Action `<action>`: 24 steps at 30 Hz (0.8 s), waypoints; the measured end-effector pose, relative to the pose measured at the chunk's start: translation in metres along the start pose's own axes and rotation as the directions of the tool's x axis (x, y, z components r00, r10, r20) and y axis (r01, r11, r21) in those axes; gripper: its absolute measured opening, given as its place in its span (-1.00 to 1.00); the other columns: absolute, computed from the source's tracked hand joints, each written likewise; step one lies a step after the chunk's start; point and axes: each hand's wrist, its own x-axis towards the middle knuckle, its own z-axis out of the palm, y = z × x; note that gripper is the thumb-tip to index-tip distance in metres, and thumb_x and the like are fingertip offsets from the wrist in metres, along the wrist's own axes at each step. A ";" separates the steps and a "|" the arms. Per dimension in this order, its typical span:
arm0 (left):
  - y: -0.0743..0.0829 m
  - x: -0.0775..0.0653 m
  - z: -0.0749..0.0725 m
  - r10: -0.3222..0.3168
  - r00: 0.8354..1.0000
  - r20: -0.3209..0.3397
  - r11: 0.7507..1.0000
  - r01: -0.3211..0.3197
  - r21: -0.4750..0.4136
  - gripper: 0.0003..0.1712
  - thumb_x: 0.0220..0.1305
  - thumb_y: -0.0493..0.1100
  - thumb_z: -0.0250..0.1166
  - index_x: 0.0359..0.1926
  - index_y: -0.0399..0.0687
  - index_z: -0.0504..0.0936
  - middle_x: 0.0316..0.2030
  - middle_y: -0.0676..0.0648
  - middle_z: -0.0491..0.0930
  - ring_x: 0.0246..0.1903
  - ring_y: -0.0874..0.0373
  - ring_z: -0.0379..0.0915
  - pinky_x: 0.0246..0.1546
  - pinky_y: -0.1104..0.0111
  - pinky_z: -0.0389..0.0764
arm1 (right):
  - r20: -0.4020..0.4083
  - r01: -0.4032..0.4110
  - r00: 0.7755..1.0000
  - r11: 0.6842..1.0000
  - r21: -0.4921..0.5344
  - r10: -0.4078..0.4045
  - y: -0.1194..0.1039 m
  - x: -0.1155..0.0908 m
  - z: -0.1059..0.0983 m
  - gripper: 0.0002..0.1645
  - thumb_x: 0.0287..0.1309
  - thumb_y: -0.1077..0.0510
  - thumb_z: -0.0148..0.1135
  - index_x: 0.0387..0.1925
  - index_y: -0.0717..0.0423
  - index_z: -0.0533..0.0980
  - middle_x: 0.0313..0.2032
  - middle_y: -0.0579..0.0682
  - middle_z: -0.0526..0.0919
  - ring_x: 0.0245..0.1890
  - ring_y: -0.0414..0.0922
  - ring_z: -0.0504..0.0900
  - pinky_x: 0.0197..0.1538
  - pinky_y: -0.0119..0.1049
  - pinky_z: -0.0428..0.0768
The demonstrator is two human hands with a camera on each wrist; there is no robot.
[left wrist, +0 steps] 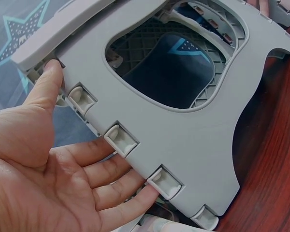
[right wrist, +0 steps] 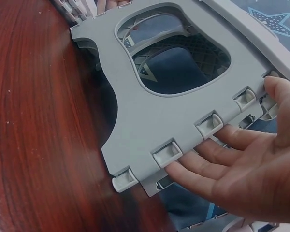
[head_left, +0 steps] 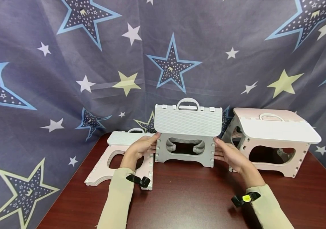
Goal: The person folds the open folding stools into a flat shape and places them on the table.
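Observation:
A grey folding step stool stands between my two hands, its textured seat panel sloping toward me. The carry handle rises at the panel's top edge. My left hand holds the stool's left side; its thumb lies under the seat's lip and the fingers bend along the hinged edge. On the opposite side, my right hand grips in the same way, thumb below the lip and fingertips at the white hinge clips. Folded inner panels show through the oval opening of the front leg.
To the left, a folded pink and white stool lies flat, partly behind my left forearm. An opened pink and white stool stands close on the right. All are on a dark red wooden table, before a star-patterned cloth.

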 end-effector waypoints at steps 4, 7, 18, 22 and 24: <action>0.000 0.002 0.001 0.003 1.000 -0.022 1.000 -0.003 0.007 -0.23 0.62 0.11 -0.06 0.33 -0.62 0.31 0.31 -0.54 0.38 0.33 -0.28 0.39 0.40 -0.03 0.40 | -0.035 -0.010 0.999 1.000 -0.009 0.009 0.000 0.000 0.003 -0.13 0.58 -0.28 -0.24 0.34 0.49 0.23 0.26 0.34 0.48 0.04 -0.24 0.59 0.24 -0.27 0.58; -0.001 0.003 0.001 0.008 0.999 -0.039 1.000 -0.007 0.019 -0.25 0.62 0.11 -0.07 0.31 -0.60 0.34 0.28 -0.52 0.42 0.27 -0.20 0.45 0.39 -0.03 0.42 | -0.070 -0.015 0.997 1.000 -0.004 0.015 0.000 0.000 0.005 -0.14 0.57 -0.29 -0.22 0.31 0.48 0.26 0.19 0.28 0.53 0.01 -0.25 0.59 0.21 -0.28 0.59; -0.002 0.006 0.007 0.002 0.996 -0.087 1.000 -0.002 -0.004 -0.24 0.62 0.12 -0.05 0.36 -0.59 0.30 0.31 -0.51 0.40 0.34 -0.27 0.38 0.41 -0.03 0.39 | -0.158 -0.004 0.988 1.000 0.008 0.005 0.002 0.003 0.012 -0.13 0.57 -0.27 -0.17 0.32 0.51 0.27 0.11 0.23 0.57 -0.06 -0.27 0.59 0.15 -0.32 0.62; -0.003 0.008 0.008 0.002 0.995 -0.102 1.000 -0.003 -0.010 -0.24 0.61 0.12 -0.03 0.36 -0.58 0.30 0.31 -0.51 0.41 0.36 -0.30 0.36 0.41 -0.03 0.39 | -0.179 -0.005 0.984 1.000 0.003 0.005 0.001 0.003 0.013 -0.11 0.57 -0.27 -0.18 0.36 0.53 0.23 0.18 0.34 0.52 -0.05 -0.26 0.59 0.17 -0.31 0.62; -0.003 0.009 0.009 0.002 0.994 -0.114 1.000 -0.003 -0.012 -0.25 0.61 0.11 -0.03 0.35 -0.57 0.32 0.30 -0.51 0.42 0.36 -0.31 0.36 0.41 -0.03 0.39 | -0.189 -0.005 0.982 1.000 0.003 0.006 0.001 0.004 0.014 -0.09 0.57 -0.27 -0.17 0.37 0.53 0.22 0.23 0.39 0.48 -0.03 -0.24 0.59 0.19 -0.28 0.62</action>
